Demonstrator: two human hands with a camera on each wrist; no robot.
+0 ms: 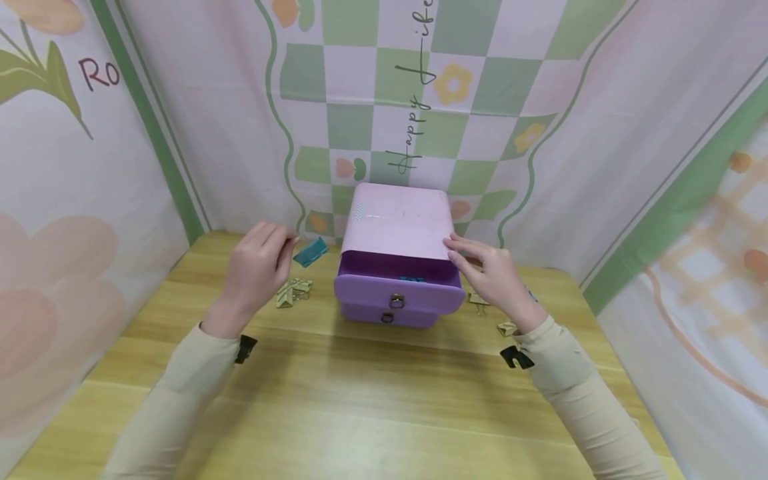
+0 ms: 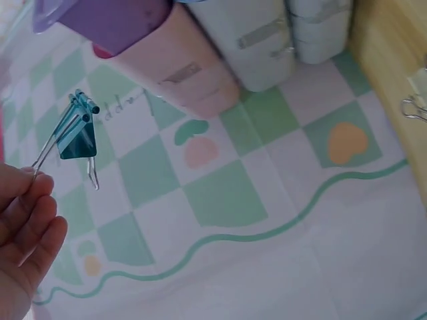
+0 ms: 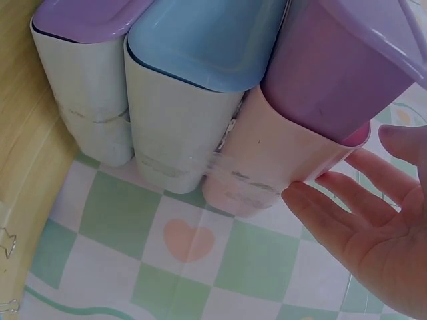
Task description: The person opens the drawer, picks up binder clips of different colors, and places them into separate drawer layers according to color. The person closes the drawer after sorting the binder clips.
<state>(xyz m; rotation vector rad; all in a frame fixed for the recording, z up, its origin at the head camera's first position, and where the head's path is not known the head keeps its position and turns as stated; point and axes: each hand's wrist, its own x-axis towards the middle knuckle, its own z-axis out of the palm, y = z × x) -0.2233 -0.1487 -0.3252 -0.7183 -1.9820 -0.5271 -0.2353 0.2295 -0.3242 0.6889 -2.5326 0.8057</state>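
My left hand point(image 1: 255, 273) pinches a teal binder clip point(image 1: 311, 253) by one wire handle, left of a small drawer cabinet with a pink top point(image 1: 399, 223). In the left wrist view, the clip point(image 2: 79, 140) hangs beyond the fingertips, its other handle loose. The cabinet's purple top drawer point(image 1: 369, 292) is pulled out, with something teal point(image 1: 411, 279) lying inside, partly hidden. My right hand point(image 1: 492, 277) rests its fingertips against the right edge of the pink shell. The right wrist view shows those fingers point(image 3: 320, 207) fairly straight along the pink side point(image 3: 267, 143).
Gold binder clips point(image 1: 293, 292) lie on the wooden table point(image 1: 372, 413) left of the cabinet. More gold clips point(image 1: 507, 329) are on the right, near my right forearm. Below the pulled-out drawer sit a blue drawer point(image 3: 207, 40) and another purple one point(image 3: 93, 17). A patterned cloth point(image 1: 408, 80) hangs behind.
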